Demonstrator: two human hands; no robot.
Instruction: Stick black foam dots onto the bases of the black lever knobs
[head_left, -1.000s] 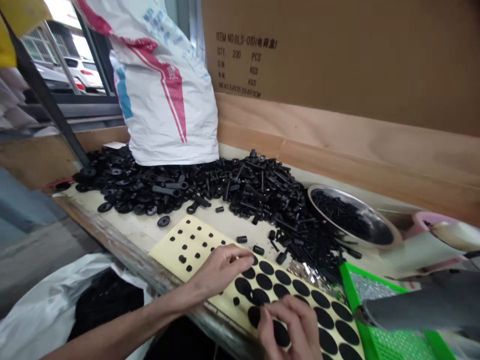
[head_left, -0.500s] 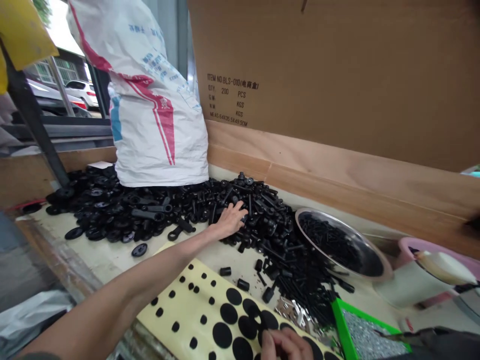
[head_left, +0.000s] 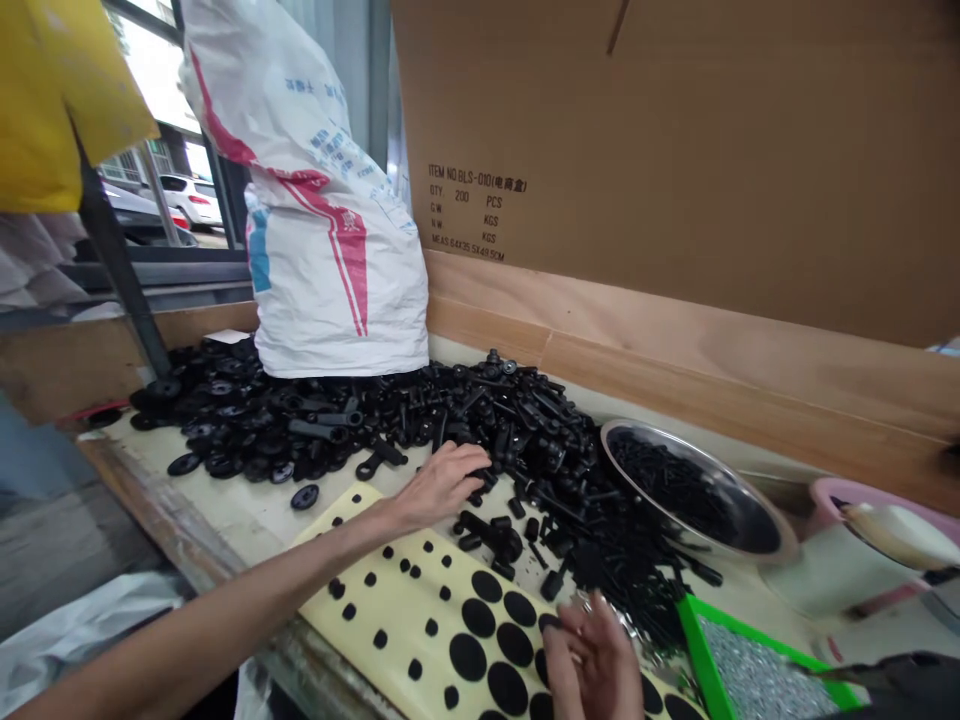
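Observation:
My left hand (head_left: 446,482) reaches over the near edge of a large heap of black plastic parts (head_left: 517,420), fingers stretched out and slightly bent, with no part visibly gripped. Just in front of it a small cluster of black parts (head_left: 495,537) lies on the table. My right hand (head_left: 600,665) hovers at the lower middle, palm partly showing, thumb and fingers apart; nothing plain is seen in it. Beneath it lies a yellowish sheet (head_left: 405,610) bearing black round stickers (head_left: 468,657), large ones on the right and small ones on the left.
A white woven sack (head_left: 341,290) stands behind the heap. To the right are a metal bowl (head_left: 776,530) of thin black pieces, a pink basin (head_left: 825,490) and a green tray (head_left: 701,650) of small silvery bits. A cardboard box (head_left: 675,150) rises at the back.
My left hand has drawn back from the heap towards me, and a cluster of black parts now lies nearer the sheet. My right hand has risen and its fingers have spread. The view has shifted.

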